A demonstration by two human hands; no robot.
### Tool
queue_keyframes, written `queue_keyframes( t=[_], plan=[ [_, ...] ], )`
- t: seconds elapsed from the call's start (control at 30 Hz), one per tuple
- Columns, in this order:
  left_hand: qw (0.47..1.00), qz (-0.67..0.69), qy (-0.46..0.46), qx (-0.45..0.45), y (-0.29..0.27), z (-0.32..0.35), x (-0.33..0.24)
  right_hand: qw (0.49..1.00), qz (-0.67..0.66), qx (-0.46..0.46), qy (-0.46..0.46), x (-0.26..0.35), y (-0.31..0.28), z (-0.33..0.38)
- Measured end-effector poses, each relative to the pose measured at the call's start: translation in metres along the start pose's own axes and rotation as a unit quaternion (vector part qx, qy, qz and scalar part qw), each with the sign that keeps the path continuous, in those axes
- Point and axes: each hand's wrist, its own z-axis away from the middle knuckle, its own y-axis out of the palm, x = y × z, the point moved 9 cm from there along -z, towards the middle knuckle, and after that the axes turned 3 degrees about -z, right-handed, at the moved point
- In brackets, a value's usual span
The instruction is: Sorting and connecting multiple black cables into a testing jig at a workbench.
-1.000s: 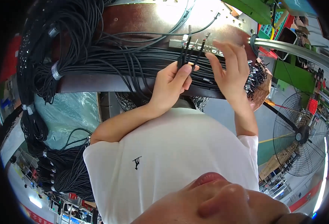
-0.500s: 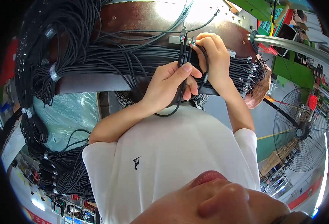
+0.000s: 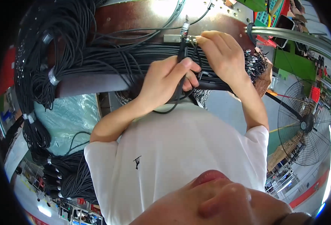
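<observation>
Head cam: left hand (image 3: 169, 77) clenched on a thin floppy black cable (image 3: 180, 56), right hand (image 3: 220, 56) pinching its metal plug (image 3: 185, 28) at 12 o'clock, so I'd grab the stiff plug end.

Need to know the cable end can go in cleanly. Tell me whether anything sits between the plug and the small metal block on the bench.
Nothing visible. The plug already meets the metal block; the left hand grips the black cable, and the right hand fingers pinch beside the plug.
</observation>
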Motion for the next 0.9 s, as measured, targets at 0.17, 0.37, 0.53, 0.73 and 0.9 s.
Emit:
queue_keyframes(
  t=[0.17,0.37,0.53,0.73,0.9],
  plan=[
    [0.992,0.081,0.081,0.056,-0.002,0.011,-0.043,0.962,-0.177,-0.065,0.197,-0.042,0.024,0.030],
    [0.982,0.115,-0.046,0.140,0.027,0.002,0.005,0.946,-0.190,0.007,0.262,-0.048,0.038,0.026],
    [0.972,0.085,-0.121,0.183,0.042,0.002,0.006,0.981,-0.116,-0.060,0.144,-0.039,0.007,0.016],
    [0.991,-0.119,0.048,0.043,0.015,0.001,-0.032,0.921,-0.258,-0.121,0.267,-0.069,0.003,0.054],
    [0.988,-0.015,-0.067,0.139,0.040,-0.008,-0.009,0.943,-0.206,-0.016,0.261,-0.070,0.024,0.055]
  ],
)
